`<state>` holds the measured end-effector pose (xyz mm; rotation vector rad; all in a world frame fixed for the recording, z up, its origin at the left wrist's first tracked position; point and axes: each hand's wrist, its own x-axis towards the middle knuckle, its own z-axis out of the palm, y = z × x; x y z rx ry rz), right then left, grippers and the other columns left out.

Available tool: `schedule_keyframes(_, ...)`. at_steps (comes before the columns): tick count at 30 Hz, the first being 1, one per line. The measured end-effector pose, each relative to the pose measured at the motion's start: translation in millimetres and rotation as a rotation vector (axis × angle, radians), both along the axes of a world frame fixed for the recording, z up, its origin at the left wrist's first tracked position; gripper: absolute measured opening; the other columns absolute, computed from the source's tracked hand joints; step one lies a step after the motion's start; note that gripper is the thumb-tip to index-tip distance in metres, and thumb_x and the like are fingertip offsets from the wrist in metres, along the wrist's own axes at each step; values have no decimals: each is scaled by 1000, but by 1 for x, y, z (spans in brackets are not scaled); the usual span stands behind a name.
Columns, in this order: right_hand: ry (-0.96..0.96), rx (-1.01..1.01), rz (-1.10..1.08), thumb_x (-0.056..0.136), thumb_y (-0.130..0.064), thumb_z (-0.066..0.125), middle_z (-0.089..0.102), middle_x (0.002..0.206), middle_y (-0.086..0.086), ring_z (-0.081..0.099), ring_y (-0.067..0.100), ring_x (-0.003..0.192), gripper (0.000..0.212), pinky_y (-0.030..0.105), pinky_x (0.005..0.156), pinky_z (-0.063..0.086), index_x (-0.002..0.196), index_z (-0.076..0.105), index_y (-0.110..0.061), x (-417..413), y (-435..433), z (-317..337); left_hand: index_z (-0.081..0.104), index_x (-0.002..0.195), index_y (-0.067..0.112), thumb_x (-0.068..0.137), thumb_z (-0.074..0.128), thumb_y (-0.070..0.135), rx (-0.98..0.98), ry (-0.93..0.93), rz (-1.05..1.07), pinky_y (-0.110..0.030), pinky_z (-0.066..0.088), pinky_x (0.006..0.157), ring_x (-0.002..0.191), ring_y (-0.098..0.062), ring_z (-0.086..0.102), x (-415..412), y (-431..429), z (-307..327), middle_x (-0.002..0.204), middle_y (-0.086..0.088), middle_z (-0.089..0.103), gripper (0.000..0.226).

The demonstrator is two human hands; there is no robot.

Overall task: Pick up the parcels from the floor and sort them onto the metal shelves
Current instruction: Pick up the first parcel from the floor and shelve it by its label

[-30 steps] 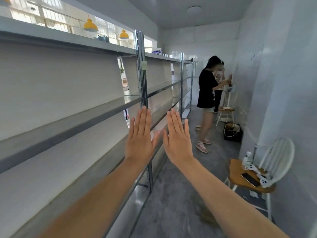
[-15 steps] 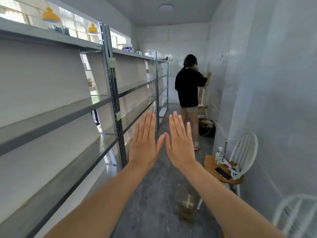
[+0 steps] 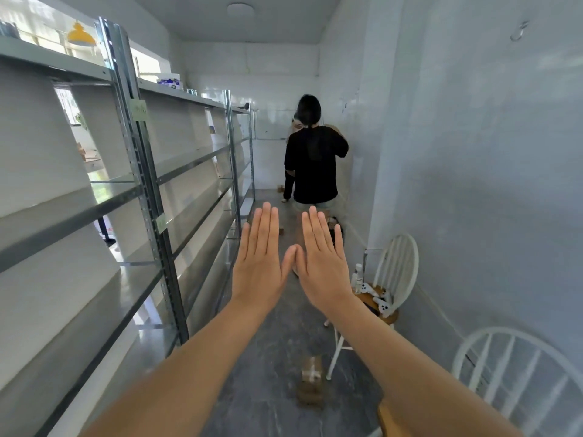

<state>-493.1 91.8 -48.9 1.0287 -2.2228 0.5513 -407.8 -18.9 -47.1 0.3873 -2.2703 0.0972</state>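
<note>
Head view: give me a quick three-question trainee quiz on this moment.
1. True or false: the left hand and right hand are gripping something.
2. Relative to the white chair with the wooden seat, the taped brown parcel lies: A) on its seat; B) on the floor beside it; C) hung on its back.
3. Fill in: the metal shelves run along the person's ____ side.

Key: 1 false, both hands are flat and hold nothing; 2 B; 3 left.

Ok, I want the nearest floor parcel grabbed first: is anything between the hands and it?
Nothing visible. The parcel lies on open floor below the left hand and right hand; a white chair stands beside it.
</note>
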Motion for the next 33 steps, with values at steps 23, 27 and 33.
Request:
schedule_keyframes(23,-42,106,-151,101,-41,-5,-6,170,5,-14,17,155,68,39,124,-14,162,1,-11,-31,-70,-32,7,161,4,108,27,46,48,-18,-90,-39,2,129,158,-22,0,-55,-77,-39,171,-12,3,71)
schedule_keyframes(27,-41,101,-152,103,-41,-2,-6,170,5,-13,19,156,66,40,125,-12,162,0,-11,-57,-74,-33,6,161,4,108,26,46,34,-18,-89,-40,2,129,158,-22,0,-75,-81,-35,171,-12,2,71)
schedule_keyframes(33,-36,86,-139,105,-40,0,-7,171,7,-12,20,156,64,45,128,-2,162,0,-11,-107,-77,-32,3,161,5,108,25,44,33,-24,-75,-38,-3,128,158,-21,-4,-121,-79,-29,171,-11,-1,70)
